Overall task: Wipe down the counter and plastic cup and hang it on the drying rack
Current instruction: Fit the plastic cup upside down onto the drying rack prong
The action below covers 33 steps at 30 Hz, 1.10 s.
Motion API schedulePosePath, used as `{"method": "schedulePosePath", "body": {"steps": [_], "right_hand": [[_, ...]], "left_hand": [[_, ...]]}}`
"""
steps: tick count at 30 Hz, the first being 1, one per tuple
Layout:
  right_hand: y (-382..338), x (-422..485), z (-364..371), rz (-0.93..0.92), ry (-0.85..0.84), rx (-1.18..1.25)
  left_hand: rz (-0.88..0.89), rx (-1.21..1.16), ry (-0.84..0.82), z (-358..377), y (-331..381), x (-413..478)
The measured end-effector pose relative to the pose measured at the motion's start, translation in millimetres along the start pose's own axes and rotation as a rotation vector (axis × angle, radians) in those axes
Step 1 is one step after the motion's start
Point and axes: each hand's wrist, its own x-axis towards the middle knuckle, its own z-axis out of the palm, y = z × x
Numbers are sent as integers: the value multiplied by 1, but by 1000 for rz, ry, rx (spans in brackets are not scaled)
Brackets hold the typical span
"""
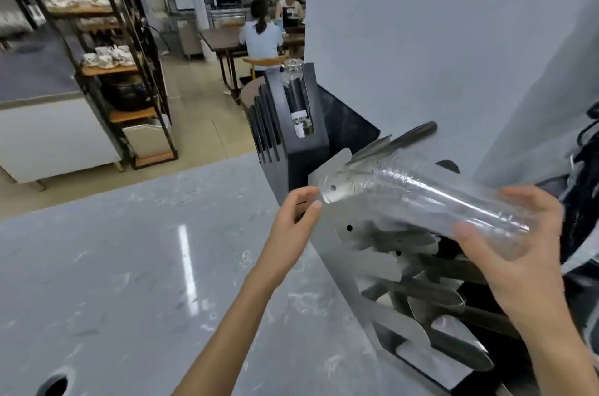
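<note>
A clear plastic cup [418, 198] lies almost sideways in the air over the metal drying rack [366, 256], its base pointing left. My right hand [505, 233] grips the cup near its wide mouth end. My left hand [296, 217] is beside the cup's base, fingers apart and curled, its fingertips at the rack's left plate; whether they touch the cup I cannot tell. The rack's flat steel prongs stick up under the cup. The grey marble counter [129, 266] spreads to the left and front.
A black slotted stand [291, 142] holding a glass bottle [296, 97] stands behind the rack. A round hole [53, 384] sits in the counter at front left. A white wall is on the right, with dark cables [583, 175]. Shelving and seated people are far behind.
</note>
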Motion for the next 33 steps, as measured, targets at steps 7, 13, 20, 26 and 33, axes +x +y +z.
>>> {"method": "schedulePosePath", "body": {"steps": [7,13,20,26,33], "right_hand": [[35,69,-5,-98,-210,-179],[62,111,35,-454,-436,-495],[83,134,85,-599,-683,-753],[88,143,101,-535,-662,-730],[100,133,97,-495,-669,-803]], "left_hand": [[-135,290,9,62,-37,66],[-25,-69,100,86,-47,73],[4,-198,396,87,-79,76],[-44,-92,239,77,-80,97],[-68,-53,230,71,-93,114]]}}
